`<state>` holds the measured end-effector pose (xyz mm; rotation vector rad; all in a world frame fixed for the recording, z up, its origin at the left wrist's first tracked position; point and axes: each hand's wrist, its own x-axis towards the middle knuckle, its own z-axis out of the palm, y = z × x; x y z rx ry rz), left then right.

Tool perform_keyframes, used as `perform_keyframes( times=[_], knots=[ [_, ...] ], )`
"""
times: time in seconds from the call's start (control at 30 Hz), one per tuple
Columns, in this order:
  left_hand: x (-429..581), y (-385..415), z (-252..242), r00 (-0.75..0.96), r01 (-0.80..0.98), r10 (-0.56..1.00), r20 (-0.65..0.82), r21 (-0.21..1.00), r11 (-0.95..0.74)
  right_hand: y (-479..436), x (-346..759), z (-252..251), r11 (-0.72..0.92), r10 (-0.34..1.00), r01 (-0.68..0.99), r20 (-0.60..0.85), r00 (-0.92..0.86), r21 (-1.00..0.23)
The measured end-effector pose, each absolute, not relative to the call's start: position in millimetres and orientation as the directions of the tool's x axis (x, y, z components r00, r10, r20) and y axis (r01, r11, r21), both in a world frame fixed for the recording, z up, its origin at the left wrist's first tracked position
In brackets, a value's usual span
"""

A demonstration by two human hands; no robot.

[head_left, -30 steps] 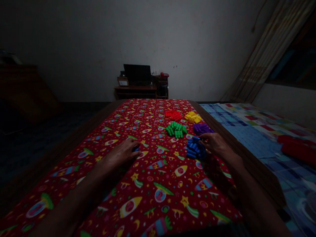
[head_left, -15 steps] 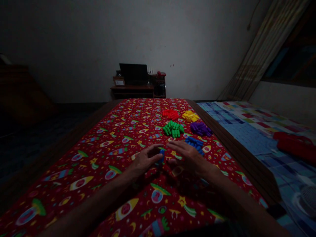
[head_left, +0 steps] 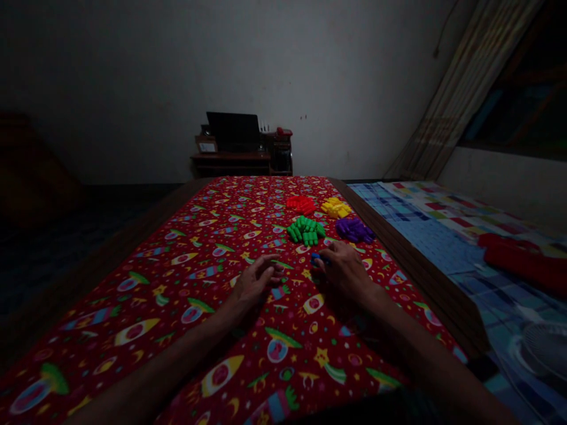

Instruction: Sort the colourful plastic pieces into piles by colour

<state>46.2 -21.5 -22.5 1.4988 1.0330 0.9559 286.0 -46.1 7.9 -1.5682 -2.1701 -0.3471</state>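
My left hand (head_left: 257, 280) rests on the red rocket-print cloth (head_left: 186, 277) with its fingers curled together; nothing shows in it. A little to its right, my right hand (head_left: 344, 273) lies on the cloth and pinches a small blue plastic piece (head_left: 315, 258) at its fingertips. Just beyond the hands are separate piles of plastic pieces: green (head_left: 305, 231), purple (head_left: 354, 229), red (head_left: 301, 204) and yellow (head_left: 335, 207). My right hand hides the spot where the blue pile lay.
The room is dim. The table's wooden edge (head_left: 411, 260) runs along the right, with a blue checked mat (head_left: 447, 248) and a red bolster (head_left: 522, 262) beyond it. A low desk with a dark screen (head_left: 234, 141) stands at the far wall. A curtain (head_left: 469, 88) hangs at right.
Both hands came together at the middle, where my left hand held a blue piece. The piece now sits at my right hand's fingertips, and the hands have drawn slightly apart.
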Motion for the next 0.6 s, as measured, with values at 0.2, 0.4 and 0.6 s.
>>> perform_keyframes(
  times=[0.2, 0.4, 0.6],
  knots=[
    [43, -17, -23, 0.284, 0.108, 0.953, 0.107, 0.984, -0.142, -44, 294, -4, 0.280, 0.832, 0.959, 0.511, -0.216, -0.051],
    [38, -7, -23, 0.250, 0.162, 0.951, 0.179, 0.961, -0.224, -38, 293, 1, 0.361, 0.761, 0.924, 0.612, -0.213, -0.127],
    [8, 13, -12, 0.133, 0.288, 0.961, 0.243, 0.918, -0.272, -21, 331, 17, 0.327, 0.668, 0.858, 0.739, 0.087, -0.396]
  ],
)
